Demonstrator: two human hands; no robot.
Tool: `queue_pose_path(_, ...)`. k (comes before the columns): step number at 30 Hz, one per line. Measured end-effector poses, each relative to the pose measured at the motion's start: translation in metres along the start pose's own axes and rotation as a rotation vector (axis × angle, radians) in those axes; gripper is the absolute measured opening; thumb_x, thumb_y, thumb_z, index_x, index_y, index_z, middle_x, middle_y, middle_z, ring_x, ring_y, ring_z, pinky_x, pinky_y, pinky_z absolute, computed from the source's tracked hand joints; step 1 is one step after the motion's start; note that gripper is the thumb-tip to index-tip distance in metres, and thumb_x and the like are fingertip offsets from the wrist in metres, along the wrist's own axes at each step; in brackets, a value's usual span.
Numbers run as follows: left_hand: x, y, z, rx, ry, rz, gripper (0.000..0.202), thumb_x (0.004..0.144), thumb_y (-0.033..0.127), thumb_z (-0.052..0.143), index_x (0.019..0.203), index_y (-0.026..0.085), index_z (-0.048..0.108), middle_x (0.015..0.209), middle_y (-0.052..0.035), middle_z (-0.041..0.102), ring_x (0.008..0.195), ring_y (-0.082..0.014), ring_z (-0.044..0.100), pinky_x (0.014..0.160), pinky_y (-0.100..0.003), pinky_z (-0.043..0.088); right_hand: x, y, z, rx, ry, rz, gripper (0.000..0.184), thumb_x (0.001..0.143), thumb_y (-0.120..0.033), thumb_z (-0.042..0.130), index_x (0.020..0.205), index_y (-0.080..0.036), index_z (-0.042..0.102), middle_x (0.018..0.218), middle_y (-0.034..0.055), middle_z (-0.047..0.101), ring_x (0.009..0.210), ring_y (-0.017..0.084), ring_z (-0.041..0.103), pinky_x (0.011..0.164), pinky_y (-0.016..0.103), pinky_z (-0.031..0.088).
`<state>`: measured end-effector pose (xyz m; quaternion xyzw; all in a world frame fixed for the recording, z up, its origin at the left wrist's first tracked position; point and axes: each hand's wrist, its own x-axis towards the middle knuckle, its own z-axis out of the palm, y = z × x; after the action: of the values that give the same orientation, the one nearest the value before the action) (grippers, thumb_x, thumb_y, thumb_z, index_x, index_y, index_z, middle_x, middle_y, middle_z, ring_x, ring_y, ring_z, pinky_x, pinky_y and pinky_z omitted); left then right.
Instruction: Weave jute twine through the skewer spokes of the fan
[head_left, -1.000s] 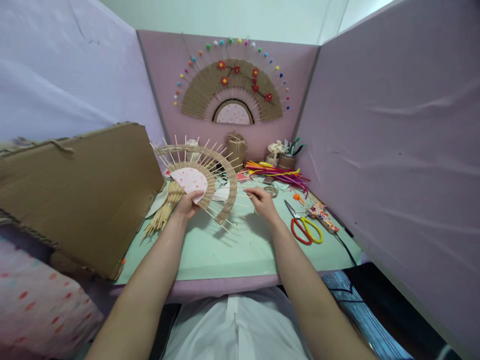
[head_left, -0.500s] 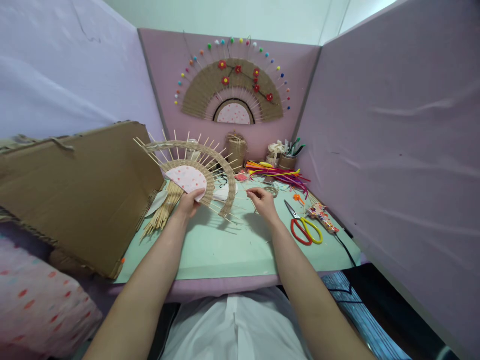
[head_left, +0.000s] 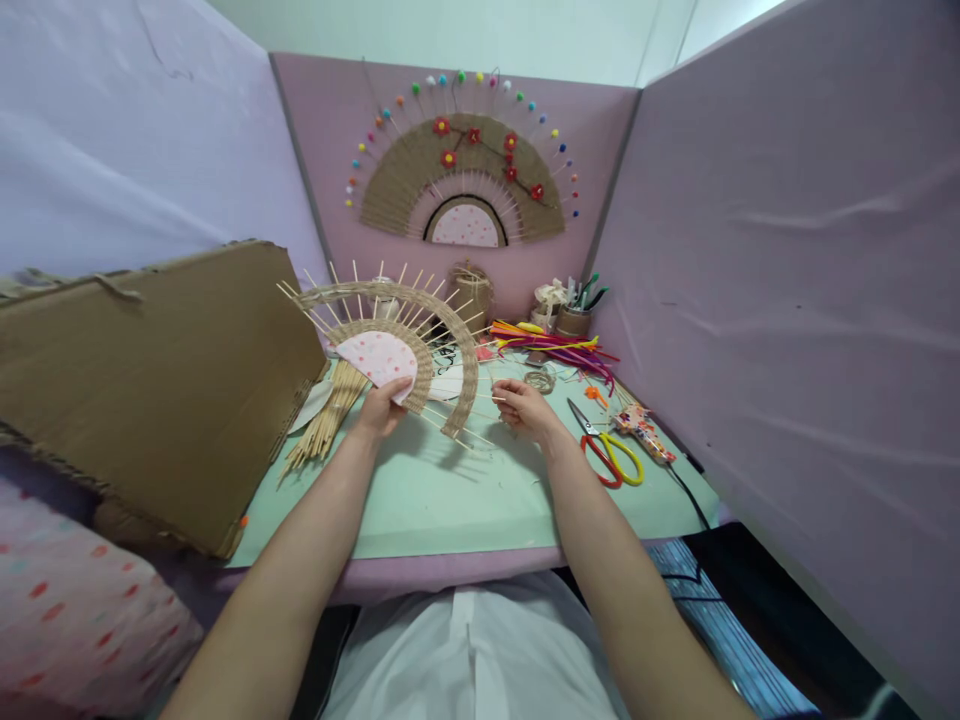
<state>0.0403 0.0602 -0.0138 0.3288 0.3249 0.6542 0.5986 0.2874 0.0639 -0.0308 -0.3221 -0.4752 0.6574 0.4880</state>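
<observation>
My left hand (head_left: 382, 410) is closed on the lower edge of a half-round woven fan (head_left: 379, 356), thumb on its dotted pink centre. Thin wooden sticks radiate from that centre, and a tan twine band (head_left: 469, 372) runs in an arc across them, with bare stick ends poking out beyond. To the right of the fan, my right hand (head_left: 523, 408) is closed in a pinch by the lower stick tips. A thin strand, seemingly twine, shows at its fingertips; the fingers partly hide it. Behind this hand lies a small coil of twine (head_left: 540, 381).
Red-and-yellow-handled scissors (head_left: 611, 455) and a patterned glue gun (head_left: 643, 434) lie at right. Colourful pipe cleaners (head_left: 551, 345) are at the back. A stick bundle (head_left: 326, 425) and large cardboard (head_left: 157, 390) stand left. A finished fan (head_left: 390, 190) hangs on the back panel.
The fan has shifted slightly to the right in view. My right hand has turned, its fingers curling more, and stays pinched near the stick tips. My left hand keeps its hold.
</observation>
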Motion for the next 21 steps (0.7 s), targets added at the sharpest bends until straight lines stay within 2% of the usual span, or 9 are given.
queue_pose_path(7, -0.004, -0.007, 0.005, -0.007, -0.029, -0.043, 0.030, 0.060, 0.010, 0.066, 0.090, 0.006, 0.067, 0.084, -0.0100, 0.072, 0.076, -0.0211, 0.068, 0.070, -0.029, 0.055, -0.006, 0.000, 0.016, -0.049, -0.082, 0.084, 0.034, 0.057, -0.034, 0.078, 0.077, -0.018, 0.055, 0.057, -0.0058, 0.050, 0.044, 0.003, 0.030, 0.041, 0.018, 0.016)
queue_pose_path(12, -0.004, -0.005, 0.006, -0.029, -0.008, -0.010, 0.028, 0.061, 0.008, 0.066, 0.088, 0.006, 0.067, 0.082, -0.0084, 0.072, 0.073, -0.0186, 0.067, 0.067, -0.026, 0.054, -0.010, -0.003, 0.019, -0.029, -0.027, 0.059, 0.034, 0.055, -0.035, 0.079, 0.073, -0.018, 0.055, 0.059, -0.0055, 0.052, 0.047, 0.003, 0.038, 0.043, 0.017, 0.025)
queue_pose_path(16, -0.003, -0.005, 0.007, -0.031, 0.029, 0.004, 0.030, 0.060, 0.007, 0.066, 0.090, 0.008, 0.067, 0.084, -0.0082, 0.072, 0.074, -0.0184, 0.067, 0.068, -0.026, 0.054, -0.009, -0.003, 0.019, -0.056, 0.017, 0.093, 0.032, 0.057, -0.034, 0.078, 0.075, -0.018, 0.057, 0.064, -0.0033, 0.056, 0.053, 0.005, 0.048, 0.047, 0.017, 0.033)
queue_pose_path(21, 0.000, -0.005, 0.006, -0.011, 0.046, 0.024, 0.037, 0.057, 0.007, 0.069, 0.093, 0.009, 0.066, 0.083, -0.0082, 0.072, 0.073, -0.0184, 0.067, 0.066, -0.025, 0.054, -0.008, 0.004, 0.010, -0.093, 0.064, 0.136, 0.030, 0.057, -0.033, 0.077, 0.075, -0.017, 0.058, 0.064, -0.0013, 0.057, 0.051, 0.006, 0.047, 0.042, 0.016, 0.033)
